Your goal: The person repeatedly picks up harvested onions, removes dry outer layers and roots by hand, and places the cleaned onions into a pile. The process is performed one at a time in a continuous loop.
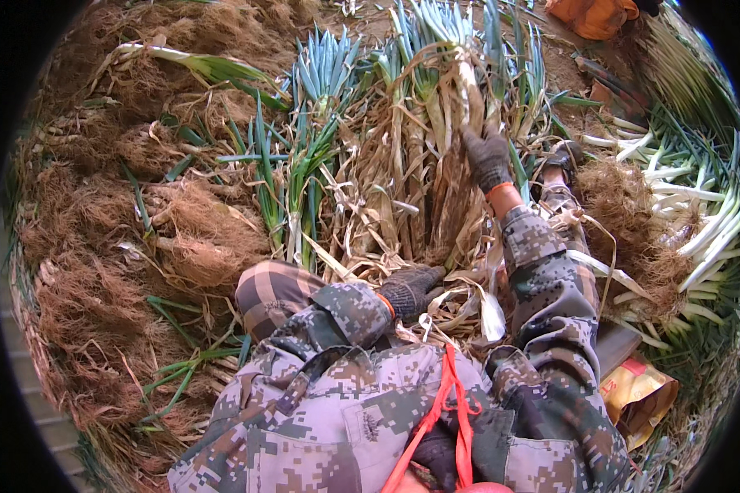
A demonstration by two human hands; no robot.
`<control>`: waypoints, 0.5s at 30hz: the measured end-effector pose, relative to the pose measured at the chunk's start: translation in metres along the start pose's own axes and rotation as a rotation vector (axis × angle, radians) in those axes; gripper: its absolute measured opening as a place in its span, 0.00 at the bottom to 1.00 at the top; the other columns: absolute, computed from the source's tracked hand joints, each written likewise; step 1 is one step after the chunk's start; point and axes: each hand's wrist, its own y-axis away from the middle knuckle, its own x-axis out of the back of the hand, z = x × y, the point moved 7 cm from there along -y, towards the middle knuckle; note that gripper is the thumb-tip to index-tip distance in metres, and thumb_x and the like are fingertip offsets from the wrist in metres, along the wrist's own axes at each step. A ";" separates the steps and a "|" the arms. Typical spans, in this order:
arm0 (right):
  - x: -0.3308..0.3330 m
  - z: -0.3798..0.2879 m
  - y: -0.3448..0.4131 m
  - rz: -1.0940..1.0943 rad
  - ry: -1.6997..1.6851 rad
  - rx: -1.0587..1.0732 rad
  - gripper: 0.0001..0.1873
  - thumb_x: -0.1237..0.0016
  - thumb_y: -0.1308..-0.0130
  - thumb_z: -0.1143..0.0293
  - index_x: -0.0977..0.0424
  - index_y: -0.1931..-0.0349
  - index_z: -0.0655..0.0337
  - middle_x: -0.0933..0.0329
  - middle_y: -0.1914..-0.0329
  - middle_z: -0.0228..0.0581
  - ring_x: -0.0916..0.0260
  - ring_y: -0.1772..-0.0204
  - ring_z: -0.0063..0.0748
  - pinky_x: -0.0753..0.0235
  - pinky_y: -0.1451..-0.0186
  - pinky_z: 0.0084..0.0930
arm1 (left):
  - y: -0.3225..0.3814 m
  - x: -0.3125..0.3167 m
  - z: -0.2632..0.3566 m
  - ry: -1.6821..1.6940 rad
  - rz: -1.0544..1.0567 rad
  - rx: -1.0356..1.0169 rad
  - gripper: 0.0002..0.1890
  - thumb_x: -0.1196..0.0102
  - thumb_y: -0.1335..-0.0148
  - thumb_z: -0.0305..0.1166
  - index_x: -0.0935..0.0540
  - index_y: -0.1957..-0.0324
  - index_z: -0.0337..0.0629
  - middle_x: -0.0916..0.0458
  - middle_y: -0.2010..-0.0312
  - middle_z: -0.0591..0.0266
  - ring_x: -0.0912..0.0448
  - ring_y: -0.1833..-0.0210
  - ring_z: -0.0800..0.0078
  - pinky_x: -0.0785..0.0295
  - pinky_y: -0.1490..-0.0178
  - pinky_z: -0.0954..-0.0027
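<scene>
Before me lies a bundle of long green onions [416, 135] with dry brown outer leaves and blue-green tops pointing away from me. My right hand [488, 159], in a dark knit glove with an orange cuff, lies against the soil-stained stalks on the bundle's right side. Whether its fingers close around a stalk is unclear. Gloved as well, my left hand [412, 291] is low at the root end of the bundle, close to my lap. Its fingers point right, and their grip is hidden. Loose dry leaves [462, 302] lie around that hand.
Onions with bushy brown roots [206, 237] are heaped on the left. Peeled white onions [684, 185] are piled on the right, beside a root clump [616, 197]. A yellow packet [638, 397] lies by my right side. An orange object [595, 15] is at the far right.
</scene>
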 end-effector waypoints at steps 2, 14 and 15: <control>0.003 -0.027 -0.007 -0.094 -0.372 -0.095 0.19 0.42 0.38 0.55 0.22 0.61 0.64 0.19 0.68 0.45 0.21 0.68 0.37 0.21 0.64 0.35 | 0.002 -0.015 -0.006 -0.086 -0.162 0.088 0.24 0.53 0.34 0.54 0.21 0.49 0.45 0.19 0.56 0.42 0.21 0.51 0.43 0.27 0.47 0.51; 0.024 -0.039 0.024 -0.060 -0.741 -0.212 0.18 0.40 0.37 0.55 0.22 0.63 0.64 0.23 0.71 0.36 0.30 0.77 0.27 0.24 0.73 0.24 | -0.027 0.031 -0.046 0.867 0.485 -0.076 0.16 0.56 0.29 0.38 0.20 0.51 0.37 0.21 0.54 0.48 0.25 0.46 0.59 0.31 0.42 0.64; 0.025 -0.032 0.032 -0.035 -0.710 -0.240 0.18 0.40 0.37 0.55 0.22 0.62 0.64 0.23 0.71 0.36 0.31 0.78 0.26 0.23 0.72 0.24 | -0.029 0.027 -0.041 0.874 0.405 -0.106 0.17 0.57 0.28 0.39 0.20 0.51 0.36 0.21 0.53 0.48 0.24 0.46 0.58 0.31 0.42 0.63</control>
